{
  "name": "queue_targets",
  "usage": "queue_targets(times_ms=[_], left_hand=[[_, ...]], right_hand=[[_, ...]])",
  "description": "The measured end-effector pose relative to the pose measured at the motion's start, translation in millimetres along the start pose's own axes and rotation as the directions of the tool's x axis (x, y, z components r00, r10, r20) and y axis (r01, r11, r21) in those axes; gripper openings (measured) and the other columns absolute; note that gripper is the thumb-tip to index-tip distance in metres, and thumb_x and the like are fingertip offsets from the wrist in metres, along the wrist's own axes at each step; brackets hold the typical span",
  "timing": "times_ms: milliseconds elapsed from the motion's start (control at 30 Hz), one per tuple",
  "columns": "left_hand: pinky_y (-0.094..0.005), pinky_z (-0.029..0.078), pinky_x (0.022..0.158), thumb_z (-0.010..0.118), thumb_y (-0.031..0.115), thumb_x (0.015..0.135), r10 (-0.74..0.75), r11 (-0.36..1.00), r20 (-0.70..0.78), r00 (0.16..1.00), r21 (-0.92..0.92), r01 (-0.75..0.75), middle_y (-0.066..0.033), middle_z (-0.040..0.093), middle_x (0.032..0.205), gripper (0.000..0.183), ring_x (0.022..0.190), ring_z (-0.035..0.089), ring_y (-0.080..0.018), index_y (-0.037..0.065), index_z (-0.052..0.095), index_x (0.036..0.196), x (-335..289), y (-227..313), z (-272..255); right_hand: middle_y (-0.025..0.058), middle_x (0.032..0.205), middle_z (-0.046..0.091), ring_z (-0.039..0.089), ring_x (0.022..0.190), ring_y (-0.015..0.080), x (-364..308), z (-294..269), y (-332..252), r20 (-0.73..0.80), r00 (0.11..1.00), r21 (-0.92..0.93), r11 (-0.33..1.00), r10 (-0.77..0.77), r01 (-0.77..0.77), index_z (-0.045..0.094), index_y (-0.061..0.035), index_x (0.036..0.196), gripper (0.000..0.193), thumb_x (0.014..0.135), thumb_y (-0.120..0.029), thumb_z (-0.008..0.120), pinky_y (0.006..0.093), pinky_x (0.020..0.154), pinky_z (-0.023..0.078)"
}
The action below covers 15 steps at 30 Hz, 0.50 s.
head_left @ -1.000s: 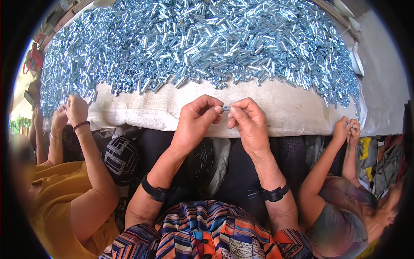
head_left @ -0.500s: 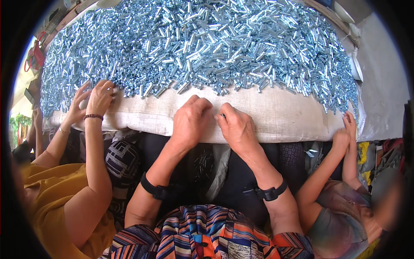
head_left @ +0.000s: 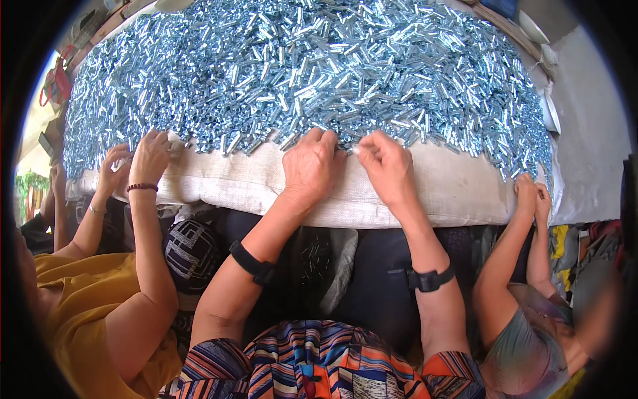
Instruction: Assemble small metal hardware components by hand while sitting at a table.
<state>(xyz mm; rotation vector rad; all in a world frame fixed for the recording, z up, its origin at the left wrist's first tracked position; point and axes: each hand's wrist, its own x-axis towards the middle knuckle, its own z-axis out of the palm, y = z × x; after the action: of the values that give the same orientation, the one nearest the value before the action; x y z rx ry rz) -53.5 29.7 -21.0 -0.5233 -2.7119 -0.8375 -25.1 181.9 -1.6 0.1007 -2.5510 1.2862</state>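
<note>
A broad heap of small shiny blue-silver metal tubes (head_left: 299, 66) covers the table in front of me. My left hand (head_left: 311, 165) is at the heap's near edge, its fingers bent down and closed; what they hold, if anything, is hidden behind the knuckles. Just to its right, my right hand (head_left: 389, 169) hovers over the cloth edge with fingers curled in toward the thumb. The thumb tip is smeared by motion, and I cannot make out what is pinched there. Both hands are near each other but apart.
Pale cloth (head_left: 246, 179) wraps the table's near edge. At the left, a co-worker in a mustard top (head_left: 86, 292) has both hands at the heap; at the right, another co-worker's hands (head_left: 531, 193) touch its edge. Some tubes lie in a dark hollow (head_left: 316, 259) below the table edge.
Both my hands have moved forward from the cloth edge to the heap and slightly right, spreading a little apart. The right co-worker's hands have shifted slightly.
</note>
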Motion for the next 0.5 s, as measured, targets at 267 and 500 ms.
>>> queue_targets(times_ms=[267, 500], left_hand=[[-0.0383, 0.049, 0.064, 0.066, 0.016, 0.08, -0.062, 0.992, -0.013, 0.998, -0.113, 0.061, -0.0098, 0.063, 0.084, 0.014, 0.072, 0.063, -0.0274, 0.005, 0.062, 0.088, -5, -7, -6], [-0.0237, 0.047, 0.073, 0.059, 0.005, 0.087, -0.175, 0.27, 0.402, 0.899, -0.858, 0.436, -0.0018, 0.063, 0.083, 0.008, 0.076, 0.059, -0.0093, 0.002, 0.062, 0.094, -19, -13, -36]], right_hand=[[0.0157, 0.092, 0.059, 0.059, 0.084, 0.0382, 20, 13, 7, 0.043, 0.992, -0.395, 0.91, -0.117, 0.124, 0.059, -0.0033, 0.093, 0.018, 0.08, -0.011, 0.068, 0.0453, 0.073, 0.047], [0.0048, 0.077, 0.059, 0.057, 0.067, 0.0131, -16, -12, -19, 0.267, 0.942, 0.381, 0.875, 0.204, -0.298, 0.057, -0.0003, 0.094, 0.01, 0.087, -0.003, 0.063, 0.0281, 0.061, 0.048]])
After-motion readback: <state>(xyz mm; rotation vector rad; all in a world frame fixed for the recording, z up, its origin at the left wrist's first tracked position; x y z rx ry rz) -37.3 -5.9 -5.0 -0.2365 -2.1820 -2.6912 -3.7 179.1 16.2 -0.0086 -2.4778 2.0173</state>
